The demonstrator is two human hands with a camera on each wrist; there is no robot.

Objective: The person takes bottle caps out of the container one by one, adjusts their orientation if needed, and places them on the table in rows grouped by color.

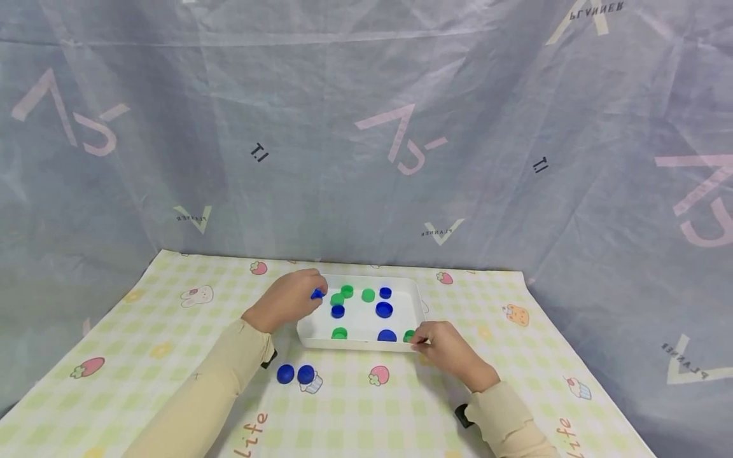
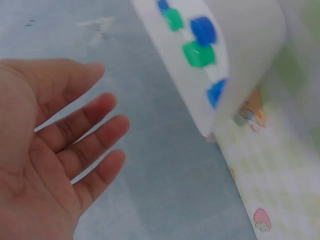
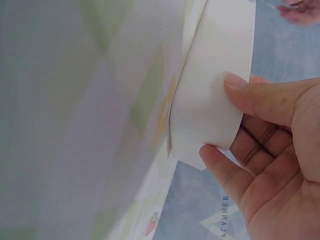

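Observation:
A shallow white tray [image 1: 355, 345] holds several blue and green bottle caps, among them a larger blue cap [image 1: 384, 310] and a green cap [image 1: 340, 333]. At its front right corner, my right hand [image 1: 449, 350] grips the wall between thumb and fingers, as the right wrist view also shows. My left hand [image 1: 294, 296] is over the tray's left end, beside a blue cap [image 1: 317, 293] partly hidden by the fingers. In the left wrist view, the left hand [image 2: 65, 135] has spread, slightly bent fingers with nothing between them.
Two blue caps [image 1: 296, 374] lie side by side on the checked tablecloth [image 1: 343, 420], in front of the tray near the left forearm. A grey printed curtain [image 1: 321, 159] hangs behind the table and along both sides.

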